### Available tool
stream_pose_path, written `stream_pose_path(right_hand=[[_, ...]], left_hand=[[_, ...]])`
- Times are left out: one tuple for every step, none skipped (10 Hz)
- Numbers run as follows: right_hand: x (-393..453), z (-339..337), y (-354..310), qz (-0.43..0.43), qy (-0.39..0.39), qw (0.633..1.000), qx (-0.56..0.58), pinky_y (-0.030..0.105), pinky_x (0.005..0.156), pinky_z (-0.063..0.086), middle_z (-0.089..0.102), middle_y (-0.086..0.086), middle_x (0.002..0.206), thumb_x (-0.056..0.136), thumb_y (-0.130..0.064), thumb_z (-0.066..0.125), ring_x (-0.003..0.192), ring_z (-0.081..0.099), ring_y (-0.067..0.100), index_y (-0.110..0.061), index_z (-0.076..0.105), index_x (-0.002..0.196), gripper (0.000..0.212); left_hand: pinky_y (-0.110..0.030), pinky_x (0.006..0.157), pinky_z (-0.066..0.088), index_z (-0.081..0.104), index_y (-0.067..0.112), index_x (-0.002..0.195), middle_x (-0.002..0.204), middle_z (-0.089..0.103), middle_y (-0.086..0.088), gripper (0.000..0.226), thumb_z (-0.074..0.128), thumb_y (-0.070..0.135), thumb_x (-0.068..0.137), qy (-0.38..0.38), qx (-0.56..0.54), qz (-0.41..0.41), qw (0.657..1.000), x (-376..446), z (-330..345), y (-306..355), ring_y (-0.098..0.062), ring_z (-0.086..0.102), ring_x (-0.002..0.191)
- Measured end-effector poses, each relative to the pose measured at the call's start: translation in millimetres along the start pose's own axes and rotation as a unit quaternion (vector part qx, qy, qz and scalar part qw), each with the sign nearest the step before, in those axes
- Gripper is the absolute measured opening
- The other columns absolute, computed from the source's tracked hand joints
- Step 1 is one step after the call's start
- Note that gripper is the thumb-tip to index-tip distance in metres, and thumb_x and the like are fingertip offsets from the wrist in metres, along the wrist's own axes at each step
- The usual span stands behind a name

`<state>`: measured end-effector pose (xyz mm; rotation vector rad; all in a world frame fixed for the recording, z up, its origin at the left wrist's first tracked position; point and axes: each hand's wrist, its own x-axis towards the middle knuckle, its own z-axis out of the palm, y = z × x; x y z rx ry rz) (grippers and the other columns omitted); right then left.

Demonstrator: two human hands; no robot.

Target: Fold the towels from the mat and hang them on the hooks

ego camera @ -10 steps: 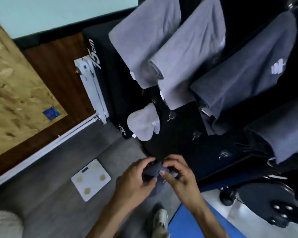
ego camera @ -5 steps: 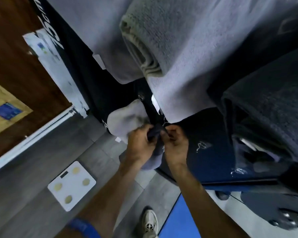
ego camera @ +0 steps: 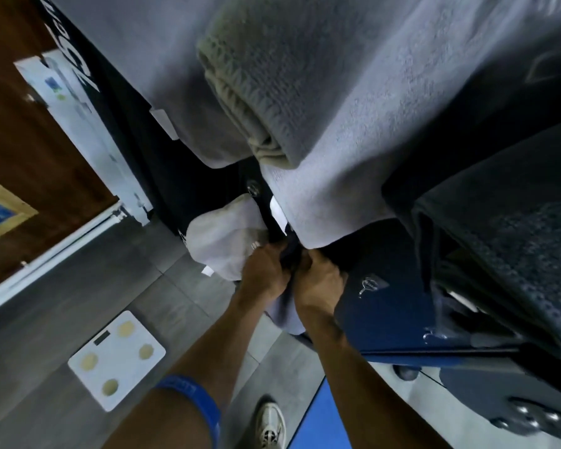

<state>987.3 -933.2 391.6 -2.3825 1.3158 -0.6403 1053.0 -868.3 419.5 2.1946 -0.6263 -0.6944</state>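
Towel [ego camera: 287,311] pinched between left hand [ego camera: 264,272], right hand [ego camera: 319,280]; hook probably hidden.

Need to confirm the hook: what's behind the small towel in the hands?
Both the left hand and right hand grip the small towel against the black board. Any hook behind it is hidden; a bare hook shows right of it.

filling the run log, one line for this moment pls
step: hanging | hands: left and right both grip small dark towel | at: black board
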Motion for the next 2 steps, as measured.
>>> stream_pose_path(right_hand=[[-9.7,-9.3,0.0,0.017,-0.046,0.999,0.006,0.048,0.077,0.054,0.073,0.015,0.093,0.082,-0.02,0.059,0.085,0.068,0.035,-0.021,0.07,0.113,0.033],[-38.8,-44.6,21.7,0.031,-0.064,0.989,0.13,0.034,0.086,0.054,0.07,0.009,0.111,0.085,-0.013,0.065,0.098,0.067,0.027,-0.015,0.066,0.122,0.037]], left_hand=[[-0.041,0.098,0.046,0.057,0.012,0.126,0.124,0.061,-0.012,0.043,0.065,0.015,0.084,0.011,0.026,0.019,0.999,-10.9,-0.7,-15.5,-0.03,0.056,0.116],[-0.024,0.098,0.046,0.055,0.021,0.13,0.129,0.058,0.001,0.049,0.065,0.007,0.084,0.024,-0.111,0.01,0.993,-54.3,-17.3,-22.6,-0.013,0.054,0.12]])
